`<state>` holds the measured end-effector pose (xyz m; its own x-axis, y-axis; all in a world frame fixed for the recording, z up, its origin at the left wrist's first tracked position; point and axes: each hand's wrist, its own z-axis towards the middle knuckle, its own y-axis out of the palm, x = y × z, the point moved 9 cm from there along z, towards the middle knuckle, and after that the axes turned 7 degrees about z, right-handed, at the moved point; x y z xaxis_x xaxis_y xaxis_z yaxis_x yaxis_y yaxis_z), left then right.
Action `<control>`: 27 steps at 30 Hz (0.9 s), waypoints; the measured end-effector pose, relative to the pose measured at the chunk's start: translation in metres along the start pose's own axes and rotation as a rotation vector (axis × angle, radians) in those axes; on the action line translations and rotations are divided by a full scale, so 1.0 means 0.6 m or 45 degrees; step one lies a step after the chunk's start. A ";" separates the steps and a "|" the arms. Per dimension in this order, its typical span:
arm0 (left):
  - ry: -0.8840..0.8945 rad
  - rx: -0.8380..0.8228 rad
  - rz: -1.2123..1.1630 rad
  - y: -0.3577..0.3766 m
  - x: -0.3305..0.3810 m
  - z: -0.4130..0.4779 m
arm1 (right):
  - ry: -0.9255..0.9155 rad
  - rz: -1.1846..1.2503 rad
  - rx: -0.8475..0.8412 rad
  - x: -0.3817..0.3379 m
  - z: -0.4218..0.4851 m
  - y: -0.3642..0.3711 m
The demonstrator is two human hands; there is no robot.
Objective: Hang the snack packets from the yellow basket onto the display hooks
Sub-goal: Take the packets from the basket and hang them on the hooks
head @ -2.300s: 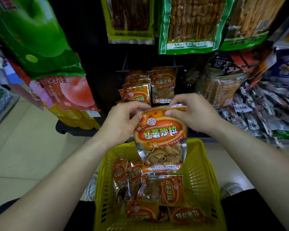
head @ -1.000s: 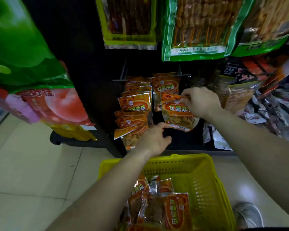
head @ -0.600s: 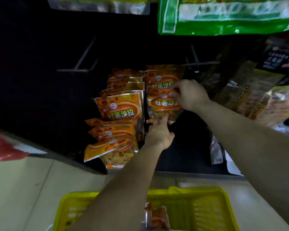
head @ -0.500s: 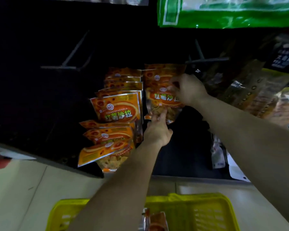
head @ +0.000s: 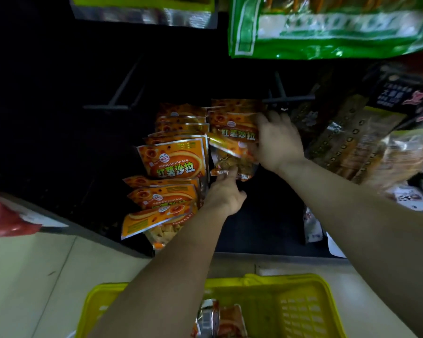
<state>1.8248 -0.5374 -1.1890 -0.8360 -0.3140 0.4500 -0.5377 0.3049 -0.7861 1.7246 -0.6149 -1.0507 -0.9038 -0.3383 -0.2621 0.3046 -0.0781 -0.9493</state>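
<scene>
An orange snack packet (head: 233, 152) hangs at the front of the right-hand row of matching packets on the dark display. My right hand (head: 279, 142) grips its right side, fingers reaching toward the black hook bar (head: 288, 98). My left hand (head: 226, 195) is below it, fingertips touching the packet's bottom edge. A second row of the same packets (head: 176, 159) hangs just to the left. The yellow basket (head: 303, 303) sits at the bottom of the view with a few packets (head: 217, 318) showing inside; my left forearm hides part of it.
Large green bags (head: 327, 28) hang overhead. Dark and brown snack bags (head: 352, 132) crowd the right side. A bare hook bar (head: 108, 107) sticks out at the upper left. A red bag (head: 3, 215) is at the left edge, with pale tiled floor (head: 34, 276) below.
I lifted one packet out of the basket with both hands and carried it up to the right-hand row. In the last half second my right hand pushed it further back toward the hook.
</scene>
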 end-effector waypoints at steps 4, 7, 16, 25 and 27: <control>0.024 0.013 -0.015 -0.013 -0.003 -0.054 | 0.036 0.067 -0.051 -0.004 -0.043 -0.016; 0.061 -0.006 0.005 -0.021 -0.005 -0.110 | 0.037 0.152 -0.107 -0.010 -0.097 -0.027; 0.235 0.052 0.072 -0.079 0.039 -0.282 | 0.112 0.275 -0.249 -0.033 -0.266 -0.100; 0.108 0.112 0.102 -0.107 -0.087 -0.408 | 0.112 0.340 -0.519 -0.074 -0.408 -0.055; 0.052 0.116 0.161 -0.110 -0.135 -0.432 | 0.097 0.365 -0.614 -0.093 -0.436 -0.031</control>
<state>1.8999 -0.2992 -1.0638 -0.9010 -0.2411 0.3607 -0.4175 0.2560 -0.8719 1.6910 -0.3494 -1.0640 -0.8299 -0.2131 -0.5157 0.3850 0.4503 -0.8056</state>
